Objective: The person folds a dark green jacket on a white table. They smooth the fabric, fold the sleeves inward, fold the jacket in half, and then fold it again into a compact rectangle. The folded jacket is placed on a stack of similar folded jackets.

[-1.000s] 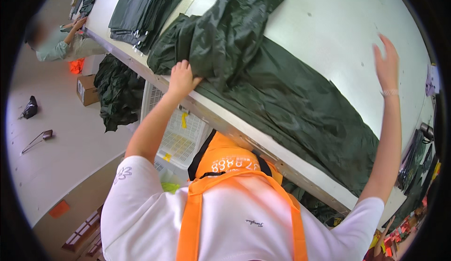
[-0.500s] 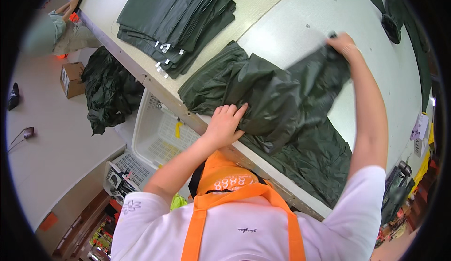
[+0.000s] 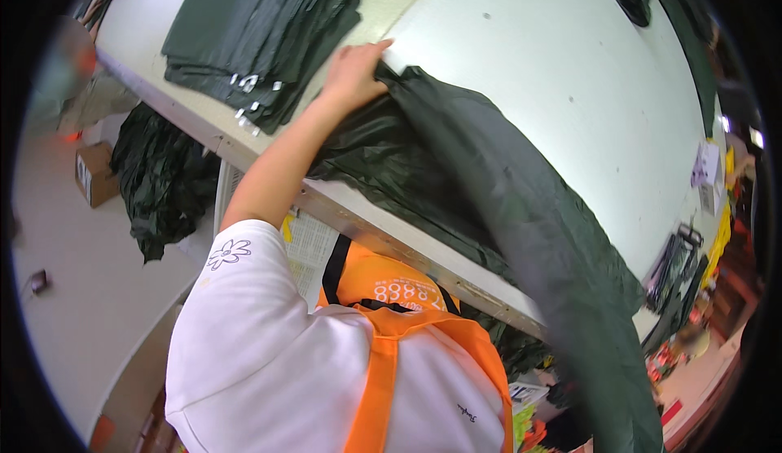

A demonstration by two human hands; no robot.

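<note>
My left hand (image 3: pixel 355 76) is at the far left end of a long dark green piece of thin, slightly shiny fabric (image 3: pixel 521 176). Its thumb and fingers close on the corner of that fabric, with the index finger pointing away. The fabric runs stretched from there along the table and down past the near right edge, blurred by motion. Under it, a crumpled layer of the same green material (image 3: pixel 407 168) lies along the table's front edge. My right hand is not in view; the fabric covers the lower right, where that arm would be.
A folded stack of dark green pieces with white tags (image 3: pixel 252 37) lies left on the white table (image 3: pixel 529 37). Below are a green heap (image 3: pixel 159 172), a cardboard box (image 3: pixel 96 174) and a white plastic basket (image 3: pixel 314 245). A blurred person (image 3: pixel 69 70) is far left.
My left hand has moved from the front edge to the fabric's far left corner. My right hand has left the view, and the bunched fabric is now drawn out long toward the lower right.
</note>
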